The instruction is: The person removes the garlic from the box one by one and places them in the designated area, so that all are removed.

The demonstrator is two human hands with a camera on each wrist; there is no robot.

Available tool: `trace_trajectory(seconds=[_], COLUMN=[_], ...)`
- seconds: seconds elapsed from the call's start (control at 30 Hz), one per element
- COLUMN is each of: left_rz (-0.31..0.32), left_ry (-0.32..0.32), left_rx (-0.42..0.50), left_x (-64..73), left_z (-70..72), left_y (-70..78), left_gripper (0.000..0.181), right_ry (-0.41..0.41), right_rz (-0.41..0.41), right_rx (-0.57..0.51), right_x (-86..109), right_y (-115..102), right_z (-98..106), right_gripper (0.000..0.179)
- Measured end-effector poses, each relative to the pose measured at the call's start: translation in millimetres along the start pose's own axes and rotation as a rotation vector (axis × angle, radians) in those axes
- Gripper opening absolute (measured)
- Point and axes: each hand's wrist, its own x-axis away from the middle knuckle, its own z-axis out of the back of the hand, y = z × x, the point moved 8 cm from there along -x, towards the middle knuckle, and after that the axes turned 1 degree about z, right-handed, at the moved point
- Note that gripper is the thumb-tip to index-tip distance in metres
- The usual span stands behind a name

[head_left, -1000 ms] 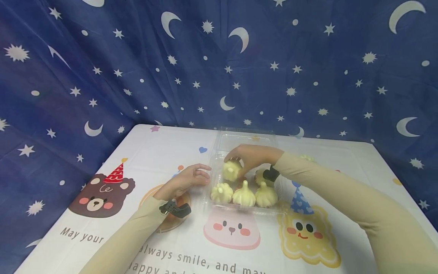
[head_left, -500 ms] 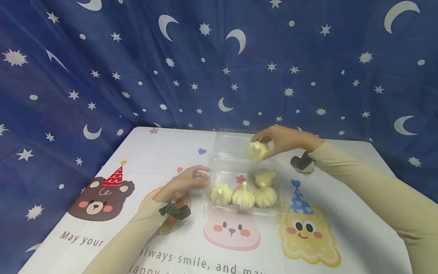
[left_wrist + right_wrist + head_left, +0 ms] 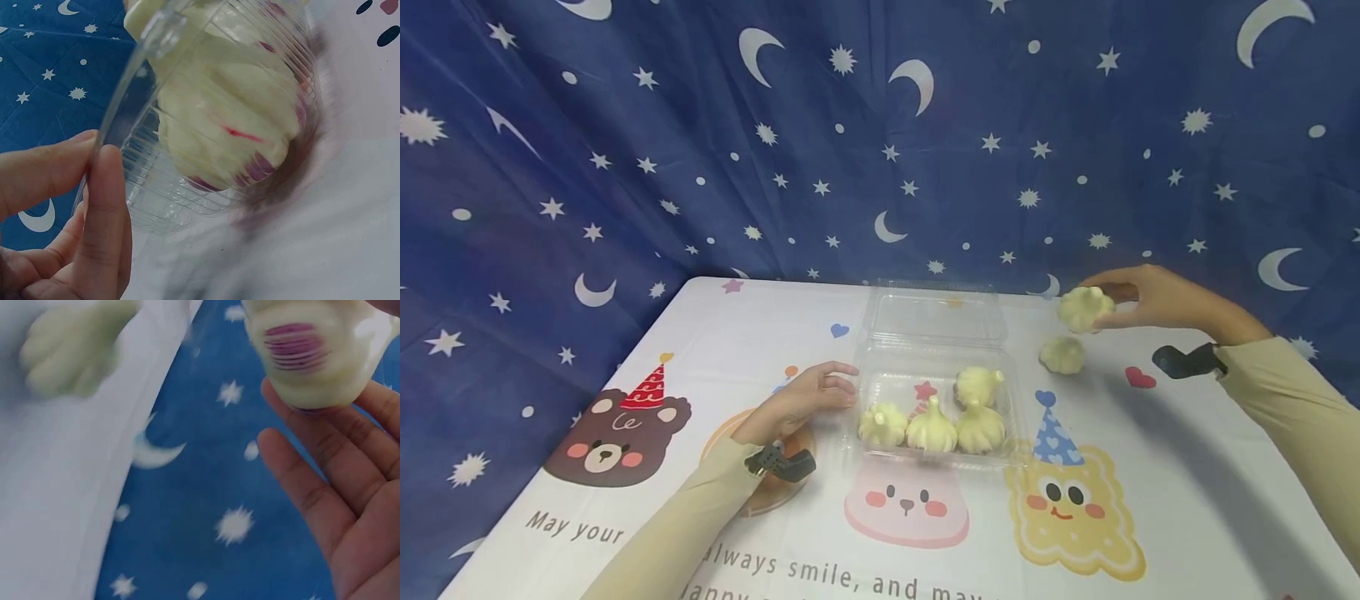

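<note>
My right hand (image 3: 1176, 307) holds a pale garlic bulb (image 3: 1084, 310) above the back right of the table. In the right wrist view, the same bulb (image 3: 309, 356) shows a purple patch between the fingers. Just below it, a second garlic bulb (image 3: 1062, 356) lies on the tablecloth. My left hand (image 3: 801, 398) is at the left side of a clear plastic box (image 3: 883, 385). Seen from the left wrist, thumb and fingers pinch the box's rim (image 3: 115, 119). Inside are several bulbs: a front row with one bulb (image 3: 932, 427) mid-row, and another bulb (image 3: 977, 387) behind at right.
The box's clear lid (image 3: 936, 317) lies folded back toward the rear. A white tablecloth (image 3: 820, 542) printed with cartoon figures covers the table. Behind its back edge hangs a blue curtain (image 3: 820, 92) with moons and stars.
My right hand has taken a garlic bulb from the box's back left and carried it right, over the bulb on the table. My left hand has stayed at the box.
</note>
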Motion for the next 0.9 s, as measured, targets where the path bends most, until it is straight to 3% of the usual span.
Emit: trace_trajectory(seconds=[0.2, 0.4, 0.67, 0.9], left_rz=[0.002, 0.011, 0.002, -0.006], left_ry=[-0.002, 0.008, 0.003, -0.004], left_rx=[0.012, 0.010, 0.014, 0.026], left_x=[-0.1, 0.1, -0.2, -0.5], left_z=[-0.2, -0.1, 0.6, 0.5], left_y=[-0.1, -0.5, -0.9, -1.6], left_gripper=[0.059, 0.059, 0.059, 0.059], right_ry=[0.005, 0.026, 0.022, -0.005], right_rz=[-0.099, -0.138, -0.165, -0.210], right_rx=[0.001, -0.048, -0.093, -0.141], right_x=[24.4, 35.0, 35.4, 32.6], right_y=[49, 81, 107, 117], right_z=[-7, -28, -58, -75], right_gripper=[0.067, 0.067, 0.066, 0.071])
